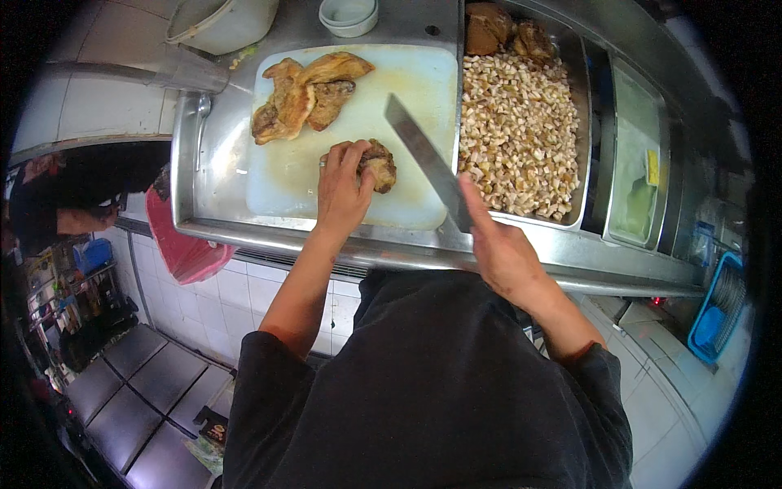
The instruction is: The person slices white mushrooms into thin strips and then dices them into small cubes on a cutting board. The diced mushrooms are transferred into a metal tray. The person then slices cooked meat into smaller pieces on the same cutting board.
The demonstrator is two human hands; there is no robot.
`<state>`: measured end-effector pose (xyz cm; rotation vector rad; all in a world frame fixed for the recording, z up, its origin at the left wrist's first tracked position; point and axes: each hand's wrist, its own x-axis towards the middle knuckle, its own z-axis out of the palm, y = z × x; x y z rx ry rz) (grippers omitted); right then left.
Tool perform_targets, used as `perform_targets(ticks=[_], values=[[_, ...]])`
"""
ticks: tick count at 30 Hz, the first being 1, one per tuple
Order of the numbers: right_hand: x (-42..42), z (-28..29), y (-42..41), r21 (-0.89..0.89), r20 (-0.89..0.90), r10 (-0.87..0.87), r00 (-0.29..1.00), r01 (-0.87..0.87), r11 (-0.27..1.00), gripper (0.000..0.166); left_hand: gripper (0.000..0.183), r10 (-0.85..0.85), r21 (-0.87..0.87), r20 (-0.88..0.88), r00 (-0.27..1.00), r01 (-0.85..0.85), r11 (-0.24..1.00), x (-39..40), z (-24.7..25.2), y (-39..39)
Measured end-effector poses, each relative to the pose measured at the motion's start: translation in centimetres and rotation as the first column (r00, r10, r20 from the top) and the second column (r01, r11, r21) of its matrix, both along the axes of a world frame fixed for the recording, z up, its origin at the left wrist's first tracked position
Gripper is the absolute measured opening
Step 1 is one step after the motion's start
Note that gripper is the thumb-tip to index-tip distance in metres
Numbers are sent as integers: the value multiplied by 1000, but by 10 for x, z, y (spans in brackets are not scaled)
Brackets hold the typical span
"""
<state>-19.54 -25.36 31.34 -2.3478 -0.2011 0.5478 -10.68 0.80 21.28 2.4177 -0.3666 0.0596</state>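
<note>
My left hand (347, 182) grips a browned piece of cooked meat (380, 166) on the white cutting board (287, 183). In my right hand (502, 244) is a wide-bladed knife (424, 151), its blade slanting up and left over the board's right part, apart from the meat. Several larger browned meat pieces (293, 101) lie in an overlapping group at the board's upper left. Right of the board stands a metal tray (583, 183) filled with diced meat (519, 134); uncut browned chunks (489, 27) sit at its far end.
A white tub (226, 24) and small white bowls (348, 15) stand beyond the board. A spoon (200, 131) lies at the steel counter's left edge. Farther right are a container with greenish contents (635, 159) and a blue basket (715, 305). Another person's arm (85, 220) shows at left, near a pink bag (183, 241).
</note>
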Motion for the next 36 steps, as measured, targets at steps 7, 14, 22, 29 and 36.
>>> perform_targets(ticks=[7, 14, 22, 29, 36], values=[[11, -9, 26, -64, 110, 186, 976, -180, 982, 95, 34, 125, 105, -23, 992, -122, 987, -1, 0, -18], [0, -20, 32, -191, 143, 260, 955, -231, 954, 87, 37, 171, 115, -21, 985, -168, 979, -6, -13, -22], [5, -8, 26, -212, 8, 303, 953, -294, 932, 84, 36, 164, 91, -18, 986, -162, 983, -4, -22, -24], [50, -36, 58, -114, 102, 262, 960, -251, 961, 89, 39, 193, 40, -40, 980, -191, 981, -6, -27, -22], [27, -34, 41, -186, 81, 328, 941, -309, 933, 87, 40, 219, 2, -3, 976, -219, 976, -8, -30, -23]])
